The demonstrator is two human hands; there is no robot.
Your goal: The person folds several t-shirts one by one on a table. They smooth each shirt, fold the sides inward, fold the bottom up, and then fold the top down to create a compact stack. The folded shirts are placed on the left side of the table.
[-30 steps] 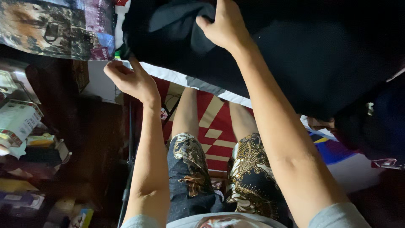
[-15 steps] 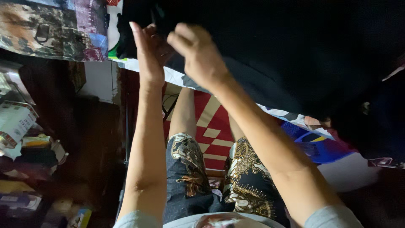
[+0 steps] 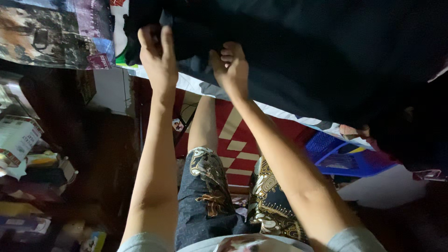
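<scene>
Both hands are reaching up to the near edge of a large black cloth that is lying spread over a raised surface across the top of the view. The left hand is closing its fingers and thumb on the cloth's corner, pinching a fold of the dark fabric at the far left end. The right hand is sitting just beside it, fingers curled in and gripping the same edge a little further along; the two hands are close together but not touching.

The cloth is looking matte, deep black, soft and thick, with loose folds bunching where the fingers are gathering it, and a slightly greyer layer is showing between the two hands. It is covering most of a white sheet with coloured patches, which is peeking out in a strip beneath its edge.

Below the arms, the person's patterned shorts in dark blue and gold are showing, above a red and cream patterned mat. A blue plastic basket is sitting to the right, under the sheet's edge. Boxes and clutter are lying in shadow at the left.
</scene>
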